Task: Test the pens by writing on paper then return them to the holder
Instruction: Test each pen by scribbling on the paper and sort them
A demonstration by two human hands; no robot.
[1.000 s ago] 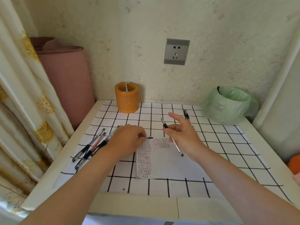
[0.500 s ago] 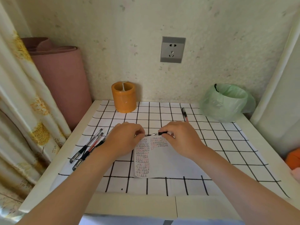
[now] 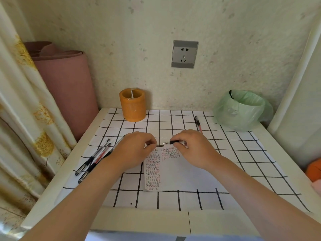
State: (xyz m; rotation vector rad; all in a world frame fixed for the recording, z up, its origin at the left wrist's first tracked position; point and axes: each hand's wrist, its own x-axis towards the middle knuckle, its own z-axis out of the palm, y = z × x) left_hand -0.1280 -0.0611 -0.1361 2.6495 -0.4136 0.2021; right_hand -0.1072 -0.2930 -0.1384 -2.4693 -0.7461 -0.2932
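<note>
Fingers (image 3: 151, 142) of both hands were seen pinching above the written paper (image 3: 182, 173), the orange holder (image 3: 132, 108) well behind. A pen (image 3: 173, 142) was held level by the right hand (image 3: 192, 152), its long axis left to right, tip leftward. A small dark cap (image 3: 159, 146), pinched by the left hand (image 3: 133, 151), was just beside that tip.

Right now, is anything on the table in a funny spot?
Yes: one pen lies alone at the back right, beside the green-bagged bin, far from the other pens bunched on the left. Nothing looks spilled or broken.
</note>
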